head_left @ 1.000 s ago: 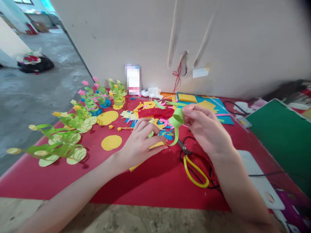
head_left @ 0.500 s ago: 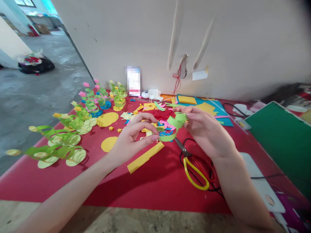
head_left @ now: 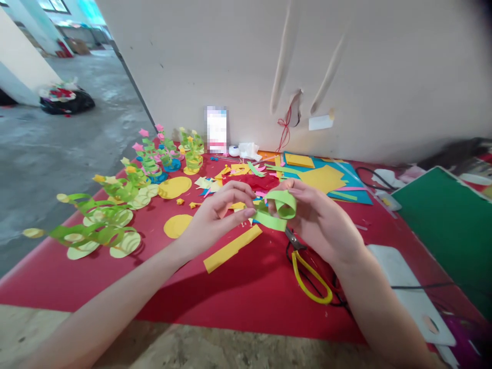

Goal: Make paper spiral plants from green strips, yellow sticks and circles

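A curled light-green paper strip point(head_left: 273, 221) is held in the air between my hands, its coil nearest the right fingers. My left hand point(head_left: 226, 207) pinches the strip's left end between thumb and fingertips. With thumb and fingers, my right hand point(head_left: 311, 210) grips the coiled end. Under the hands lie a yellow paper strip point(head_left: 232, 249) and scissors point(head_left: 312, 279) with one yellow handle showing; the right forearm partly covers them. To the left rests a yellow paper disc point(head_left: 177, 226), with small yellow paper stars point(head_left: 180, 201) behind it.
Finished-looking green paper spirals on pale discs point(head_left: 125, 244) line the left side. Paper scraps point(head_left: 246, 169) and blue sheets point(head_left: 357, 196) lie at the back. A phone point(head_left: 217, 130) leans on the wall. A green board point(head_left: 442, 225) and white board point(head_left: 407, 287) are at right.
The green strip has turned and its coil now faces me as a rounder loop. My hands have shifted slightly around it, and the whole view has moved a little.
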A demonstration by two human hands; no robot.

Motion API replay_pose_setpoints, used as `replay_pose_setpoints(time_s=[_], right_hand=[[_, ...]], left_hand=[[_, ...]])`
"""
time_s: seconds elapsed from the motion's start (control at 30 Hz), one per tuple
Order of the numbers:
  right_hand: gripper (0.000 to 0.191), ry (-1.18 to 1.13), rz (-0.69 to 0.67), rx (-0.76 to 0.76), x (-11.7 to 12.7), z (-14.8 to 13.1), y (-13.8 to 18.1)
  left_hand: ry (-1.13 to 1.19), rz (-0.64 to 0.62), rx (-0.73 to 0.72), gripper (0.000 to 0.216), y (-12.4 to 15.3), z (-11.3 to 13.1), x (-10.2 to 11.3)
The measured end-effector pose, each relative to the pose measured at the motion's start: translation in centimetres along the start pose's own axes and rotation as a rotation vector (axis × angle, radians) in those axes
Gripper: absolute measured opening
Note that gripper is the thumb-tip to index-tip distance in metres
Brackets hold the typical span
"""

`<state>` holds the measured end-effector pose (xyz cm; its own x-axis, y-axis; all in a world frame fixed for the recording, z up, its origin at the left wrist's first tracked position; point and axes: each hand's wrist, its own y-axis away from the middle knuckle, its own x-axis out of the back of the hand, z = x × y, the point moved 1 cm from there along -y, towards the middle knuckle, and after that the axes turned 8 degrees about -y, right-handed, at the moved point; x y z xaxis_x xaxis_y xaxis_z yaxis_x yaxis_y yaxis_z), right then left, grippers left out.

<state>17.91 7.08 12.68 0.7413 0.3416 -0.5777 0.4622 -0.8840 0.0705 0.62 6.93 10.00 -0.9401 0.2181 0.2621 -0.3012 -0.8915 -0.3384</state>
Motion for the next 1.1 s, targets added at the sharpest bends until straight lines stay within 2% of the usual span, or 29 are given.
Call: replay_pose_setpoints(time_s=[0.3, 0.47, 0.6, 0.7, 0.8, 0.9, 0.97, 1.03, 1.1], right_hand=[[0.013, -0.066, -0.086, 0.038, -0.5, 0.2, 0.0], [0.010, -0.062, -0.091, 0.056, -0.7, 0.5, -0.1], [0.011, 0.056, -0.061, 0.120, -0.5, 0.4, 0.0], [0.012, 0.181, -0.023, 0.247, 0.0, 0.3, -0.1], [0.010, 0.467, 0.017, 0.376, 0.5, 0.6, -0.6], [0.010, 0.784, 0.017, 0.417, 0.7, 1.4, -1.2], [0.010, 0.882, -0.003, 0.405, 0.7, 2.0, -1.7], [0.011, 0.941, -0.048, 0.388, 0.7, 2.4, -2.1], [0.010, 1.012, -0.112, 0.372, 0.6, 2.8, -2.5]], left_hand=[[0.246, -0.087, 0.243, 0.010, 0.4, -0.9, -0.9], [0.340, -0.098, 0.312, 0.015, 0.8, -1.1, -1.5], [0.370, -0.045, 0.318, 0.015, 0.8, -1.5, -1.8], [0.333, 0.079, 0.295, 0.015, 0.3, -2.0, -1.4], [0.243, 0.236, 0.226, 0.013, -0.3, -1.8, 0.2], [0.108, 0.329, 0.138, 0.012, -0.7, -0.5, 2.5], [-0.048, 0.300, 0.095, 0.012, -0.8, 0.5, 4.0], [-0.475, 0.231, 0.025, 0.015, -0.9, 0.9, 5.3], [-0.789, 0.139, 0.036, 0.018, -1.2, 0.2, 6.5]])
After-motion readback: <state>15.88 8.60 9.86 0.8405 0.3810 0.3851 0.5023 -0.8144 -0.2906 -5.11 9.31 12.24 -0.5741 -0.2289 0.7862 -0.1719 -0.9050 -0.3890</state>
